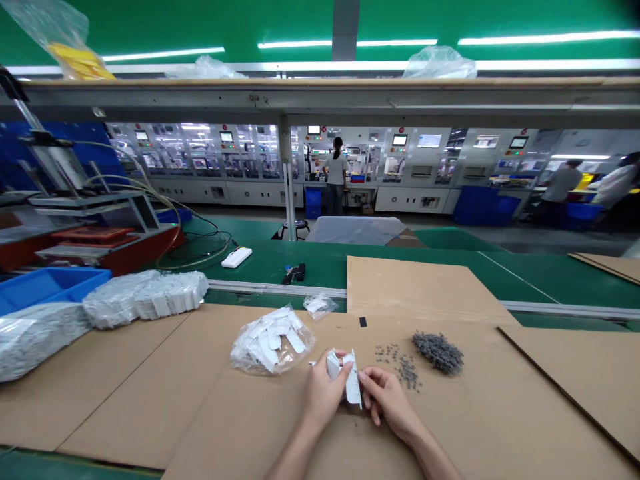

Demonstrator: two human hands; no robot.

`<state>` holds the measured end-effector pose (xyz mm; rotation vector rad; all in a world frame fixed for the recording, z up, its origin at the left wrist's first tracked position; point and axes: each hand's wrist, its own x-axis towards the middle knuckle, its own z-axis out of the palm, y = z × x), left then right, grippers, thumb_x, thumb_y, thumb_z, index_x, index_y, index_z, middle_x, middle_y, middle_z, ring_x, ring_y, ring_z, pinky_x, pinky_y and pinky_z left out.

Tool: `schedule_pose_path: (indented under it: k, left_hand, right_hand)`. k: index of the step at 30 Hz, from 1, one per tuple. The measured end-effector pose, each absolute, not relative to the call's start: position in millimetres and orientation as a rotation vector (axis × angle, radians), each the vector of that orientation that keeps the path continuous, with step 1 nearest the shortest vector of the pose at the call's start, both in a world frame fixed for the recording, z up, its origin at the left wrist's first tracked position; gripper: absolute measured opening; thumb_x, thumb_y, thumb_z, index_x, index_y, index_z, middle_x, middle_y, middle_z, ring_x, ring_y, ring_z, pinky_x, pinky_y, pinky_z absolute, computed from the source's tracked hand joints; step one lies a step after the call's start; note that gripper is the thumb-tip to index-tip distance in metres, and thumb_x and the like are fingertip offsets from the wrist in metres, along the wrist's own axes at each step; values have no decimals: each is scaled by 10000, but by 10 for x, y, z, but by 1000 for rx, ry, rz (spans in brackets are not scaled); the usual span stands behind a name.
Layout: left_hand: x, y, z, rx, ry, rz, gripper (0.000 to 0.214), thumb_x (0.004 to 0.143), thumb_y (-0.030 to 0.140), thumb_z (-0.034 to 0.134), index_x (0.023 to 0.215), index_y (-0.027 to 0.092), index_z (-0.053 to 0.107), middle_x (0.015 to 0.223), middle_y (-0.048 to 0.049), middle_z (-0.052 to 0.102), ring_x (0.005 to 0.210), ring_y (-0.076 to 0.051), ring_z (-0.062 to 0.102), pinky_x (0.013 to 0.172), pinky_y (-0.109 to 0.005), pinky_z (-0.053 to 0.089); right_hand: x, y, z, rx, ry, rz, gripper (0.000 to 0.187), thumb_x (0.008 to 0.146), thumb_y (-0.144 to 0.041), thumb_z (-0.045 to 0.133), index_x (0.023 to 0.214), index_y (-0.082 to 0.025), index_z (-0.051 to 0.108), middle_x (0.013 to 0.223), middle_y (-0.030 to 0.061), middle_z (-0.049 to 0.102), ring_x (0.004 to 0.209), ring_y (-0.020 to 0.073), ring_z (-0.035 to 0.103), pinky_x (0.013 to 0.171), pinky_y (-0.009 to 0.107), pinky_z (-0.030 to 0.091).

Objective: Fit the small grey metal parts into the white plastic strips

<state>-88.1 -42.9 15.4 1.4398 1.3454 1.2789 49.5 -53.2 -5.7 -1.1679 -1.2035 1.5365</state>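
My left hand (323,390) is closed around white plastic parts, with one long flat white plastic part (353,383) standing tilted out of the grip and another white piece beside it. My right hand (385,397) is at the long part's right edge, thumb and forefinger pinched together. Whatever lies between those fingertips is too small to make out. Left of the hands sits a clear plastic bag (273,339) of similar white parts. To the right lie a heap of small grey pieces (439,353) and a loose scatter of the same pieces (406,370).
Cardboard sheets (190,400) cover the bench. Bundled white parts (145,297) and a blue bin (55,287) stand at the left, before a press machine (100,213). A small black piece (363,322) and a small bag (320,305) lie ahead. Beyond, a person (337,173) stands at machines.
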Motion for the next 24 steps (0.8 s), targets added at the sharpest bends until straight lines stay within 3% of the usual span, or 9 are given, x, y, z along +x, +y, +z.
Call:
schedule_pose_path:
  k: [13,21,24]
  left_hand:
    - [-844,-441,106,1410,1375,1287,222,691,349,520,812,165,541,709,-24,623,645,-156,579,596,-238,435]
    - [-833,-458,157,1414,1430,1295,229,691,385,509,787,179,532,695,-18,614,639,-158,573,593,-233,421]
    - [-888,-422,169,1411,1453,1295,236,686,388,510,788,177,533,671,-11,606,608,-152,563,569,-228,410]
  right_hand:
    - [472,-545,-72,-1195,-1229,1440,340,690,-504,498,683,-165,475,420,-80,475,226,21,325,241,130,222]
    - [516,-508,-40,-1212,-1220,1545,327,665,-462,559,660,-137,518,408,-53,499,254,20,325,273,134,212]
    - [579,-479,-38,-1301,-1240,1411,321,696,-479,505,687,-158,510,411,-56,490,247,40,332,272,157,218]
